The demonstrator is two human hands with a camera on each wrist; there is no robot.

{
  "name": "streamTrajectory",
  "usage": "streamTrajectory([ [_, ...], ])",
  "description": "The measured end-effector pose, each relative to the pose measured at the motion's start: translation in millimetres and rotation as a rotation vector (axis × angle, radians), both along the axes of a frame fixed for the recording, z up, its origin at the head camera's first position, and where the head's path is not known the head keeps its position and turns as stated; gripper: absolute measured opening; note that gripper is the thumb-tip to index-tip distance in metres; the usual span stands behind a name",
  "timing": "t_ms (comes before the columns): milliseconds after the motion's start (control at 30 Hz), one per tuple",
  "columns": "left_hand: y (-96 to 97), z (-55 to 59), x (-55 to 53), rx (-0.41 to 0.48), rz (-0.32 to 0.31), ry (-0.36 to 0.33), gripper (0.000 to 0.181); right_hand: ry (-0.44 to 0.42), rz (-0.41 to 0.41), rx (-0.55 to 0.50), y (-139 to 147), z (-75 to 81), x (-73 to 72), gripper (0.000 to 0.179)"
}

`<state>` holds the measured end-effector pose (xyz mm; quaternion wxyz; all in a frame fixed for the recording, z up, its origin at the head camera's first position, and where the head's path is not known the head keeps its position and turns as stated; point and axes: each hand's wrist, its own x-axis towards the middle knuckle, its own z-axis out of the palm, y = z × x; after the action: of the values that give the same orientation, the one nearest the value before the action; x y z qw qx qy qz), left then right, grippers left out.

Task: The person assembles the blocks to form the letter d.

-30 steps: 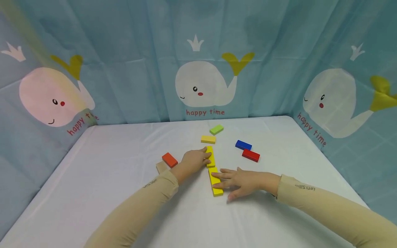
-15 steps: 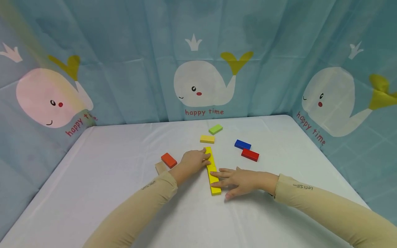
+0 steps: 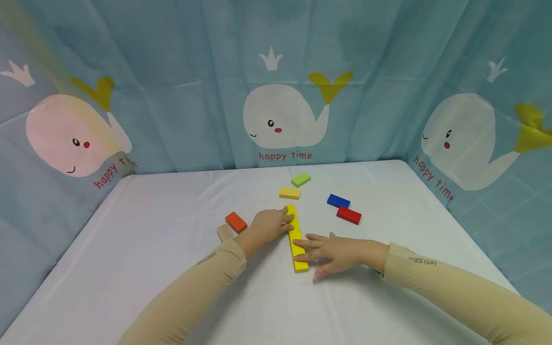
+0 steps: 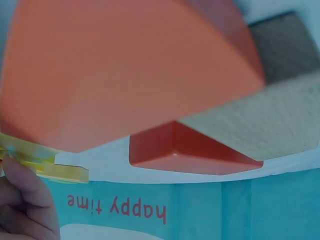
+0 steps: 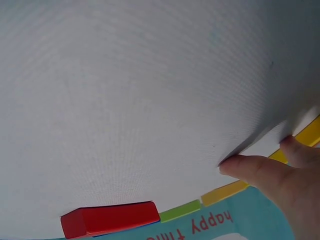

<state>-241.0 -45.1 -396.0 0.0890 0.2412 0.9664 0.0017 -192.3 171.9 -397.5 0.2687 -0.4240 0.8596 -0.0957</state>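
Observation:
Two bright yellow blocks lie end to end, forming one long strip on the table. On the far yellow block (image 3: pixel 296 223), the fingers of my left hand (image 3: pixel 269 224) rest along its left side and top. Fingers of my right hand (image 3: pixel 338 252) are spread and fairly straight, two of them lying across the near yellow block (image 3: pixel 301 267). Its thumb stays off the block, to the right of its near end. An orange-red block (image 3: pixel 236 222) and a plain wooden block (image 3: pixel 224 233) sit beside my left wrist, the wooden one partly hidden by the sleeve.
Beyond the strip lie a pale yellow block (image 3: pixel 289 193) and a light green block (image 3: pixel 301 179). To the right, a blue block (image 3: pixel 338 201) touches or nearly touches a red block (image 3: pixel 349 215). A large orange surface (image 4: pixel 115 70) fills much of the left wrist view. Blue curtains (image 3: pixel 194 120) enclose the white table (image 3: pixel 151 230).
The near yellow block has shifted slightly left under my right fingers, and the small step and gap between the two yellow blocks has closed. My left hand stays almost still.

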Motion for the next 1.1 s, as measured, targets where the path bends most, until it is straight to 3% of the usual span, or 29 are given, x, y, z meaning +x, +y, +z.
streamTrajectory([
  [200,-0.6,1.7,-0.3,-0.009,-0.002,0.007,0.049,-0.009,0.0,-0.008,0,4.2,0.0,0.061],
  [367,-3.4,2.4,2.1,0.008,-0.014,0.003,0.051,-0.037,0.011,-0.074,8,6.8,-6.2,0.06],
  [600,-7.0,3.2,21.1,0.085,-0.029,0.026,0.054,0.002,-0.052,-0.138,30,9.7,-21.9,0.057],
  [800,-1.7,2.2,40.9,0.078,-0.043,0.015,0.063,0.061,-0.11,-0.166,44,11.1,-36.1,0.06],
  [1100,6.3,-6.0,41.1,0.018,-0.034,0.086,0.068,0.049,-0.2,-0.231,44,10.6,-52.0,0.061],
])
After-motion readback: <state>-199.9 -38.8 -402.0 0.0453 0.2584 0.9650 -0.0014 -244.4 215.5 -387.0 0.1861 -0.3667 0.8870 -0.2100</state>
